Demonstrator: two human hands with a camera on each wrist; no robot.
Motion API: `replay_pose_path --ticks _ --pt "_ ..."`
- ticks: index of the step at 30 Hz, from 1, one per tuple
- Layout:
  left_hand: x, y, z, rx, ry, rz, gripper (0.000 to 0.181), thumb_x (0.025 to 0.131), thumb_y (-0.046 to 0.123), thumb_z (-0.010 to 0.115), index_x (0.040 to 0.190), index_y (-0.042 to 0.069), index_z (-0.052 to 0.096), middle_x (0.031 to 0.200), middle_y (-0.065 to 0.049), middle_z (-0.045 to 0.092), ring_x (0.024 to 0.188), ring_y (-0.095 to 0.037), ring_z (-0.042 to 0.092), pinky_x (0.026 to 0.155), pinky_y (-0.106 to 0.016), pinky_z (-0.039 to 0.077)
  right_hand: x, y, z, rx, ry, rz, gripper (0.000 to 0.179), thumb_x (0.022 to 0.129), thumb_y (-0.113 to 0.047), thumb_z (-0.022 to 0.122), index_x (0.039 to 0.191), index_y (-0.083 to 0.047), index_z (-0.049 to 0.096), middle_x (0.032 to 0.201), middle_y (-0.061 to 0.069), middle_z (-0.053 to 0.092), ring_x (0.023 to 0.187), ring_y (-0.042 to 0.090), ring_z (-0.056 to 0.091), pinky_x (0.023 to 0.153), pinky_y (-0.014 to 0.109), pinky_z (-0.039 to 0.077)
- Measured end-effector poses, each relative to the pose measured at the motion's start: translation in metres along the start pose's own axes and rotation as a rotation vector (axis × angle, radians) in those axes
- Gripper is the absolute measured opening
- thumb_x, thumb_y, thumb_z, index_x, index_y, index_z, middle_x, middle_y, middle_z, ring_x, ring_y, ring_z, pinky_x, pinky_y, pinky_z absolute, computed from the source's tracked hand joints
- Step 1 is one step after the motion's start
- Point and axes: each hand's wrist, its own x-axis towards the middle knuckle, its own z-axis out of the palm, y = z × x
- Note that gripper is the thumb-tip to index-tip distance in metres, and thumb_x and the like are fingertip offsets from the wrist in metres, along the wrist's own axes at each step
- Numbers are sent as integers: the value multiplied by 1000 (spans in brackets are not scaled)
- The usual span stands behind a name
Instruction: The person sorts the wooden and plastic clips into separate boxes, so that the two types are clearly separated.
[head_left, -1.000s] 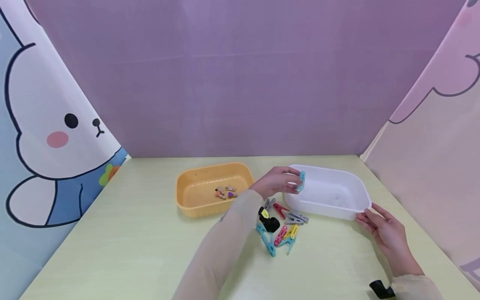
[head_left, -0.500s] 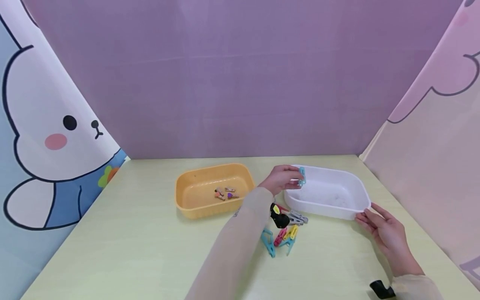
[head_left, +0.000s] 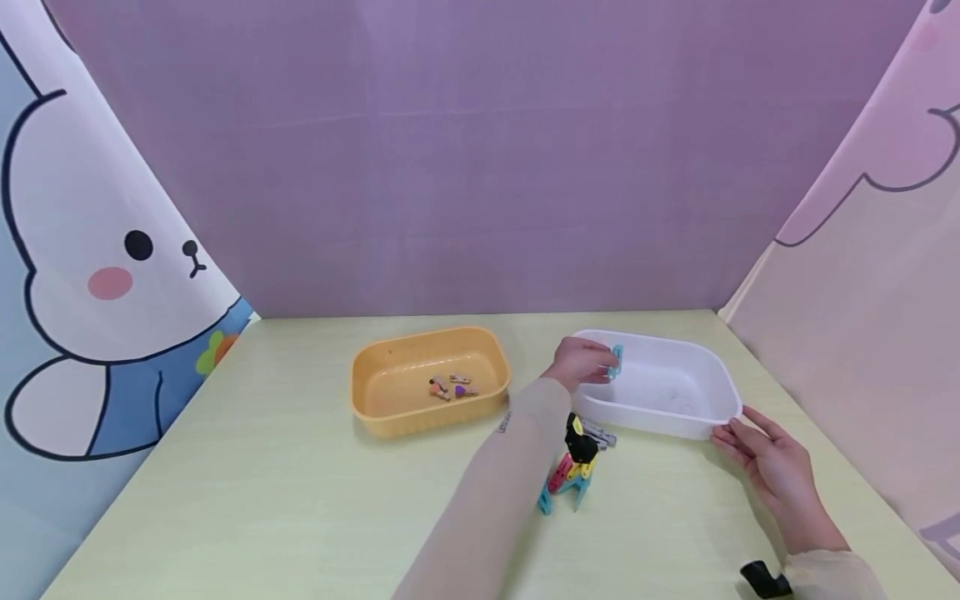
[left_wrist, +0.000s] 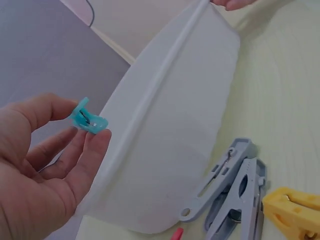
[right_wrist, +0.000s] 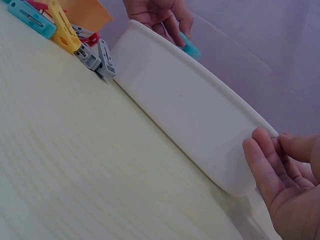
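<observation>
My left hand (head_left: 585, 363) pinches a light-blue clothespin (head_left: 616, 362) between thumb and fingertips, over the left side of the white basin (head_left: 660, 423). In the left wrist view the same clothespin (left_wrist: 89, 118) is seen end-on. My right hand (head_left: 772, 467) holds the basin's near right corner, thumb at the rim and fingers against the outer wall. On the table before the basin lies a pile of clothespins: grey ones (left_wrist: 240, 195), a yellow one (left_wrist: 295, 210), a pink one (head_left: 559, 473) and light-blue ones (head_left: 577, 490). My left sleeve and a black wrist piece partly cover this pile.
Left of the white basin stands an orange basin (head_left: 420, 425) with several small wooden clips (head_left: 461, 379) inside. A purple cloth (head_left: 480, 167) rises behind the table (head_left: 262, 467), and cartoon-printed panels flank both sides.
My left hand has moved a little to the right with the light-blue clothespin, further over the white basin. More of the pile is now behind the sleeve. The right hand stays put.
</observation>
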Motion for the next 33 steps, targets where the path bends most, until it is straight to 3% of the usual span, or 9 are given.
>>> replay_pose_path --ticks 6,11,17,27,33 --pt "3 -1 6 82 31 10 13 79 -5 79 91 -3 74 79 -7 70 75 -23 73 67 -32 62 1 1 0 0 -3 -15 31 98 14 47 105 -7 69 91 19 72 82 28 74 78 36 61" --pt "2 -1 8 264 35 31 16 77 -4 82 90 -1 74 80 -6 70 72 -24 73 67 -29 61 0 0 -1 6 -1 -8 32 98 14 47 105 -7 70 91 18 72 82 28 74 79 36 61" --pt "1 -4 10 470 31 94 18 74 2 84 90 3 77 69 -3 70 57 -12 66 61 -20 55 0 1 -1 9 -15 -18 31 98 14 47 106 -6 69 91 20 72 82 28 74 79 36 60" --pt "3 -5 10 490 27 116 17 75 2 84 90 3 77 66 -1 69 51 -9 60 55 -19 54 1 1 -1 10 -21 -24 30 98 15 47 107 -6 68 89 21 72 81 28 74 79 36 60" --pt "4 -6 9 417 6 95 17 75 0 83 90 1 76 70 -4 70 57 -13 65 58 -22 58 1 1 -1 19 -19 -22 31 97 15 47 106 -5 69 90 21 72 81 28 74 79 36 60"
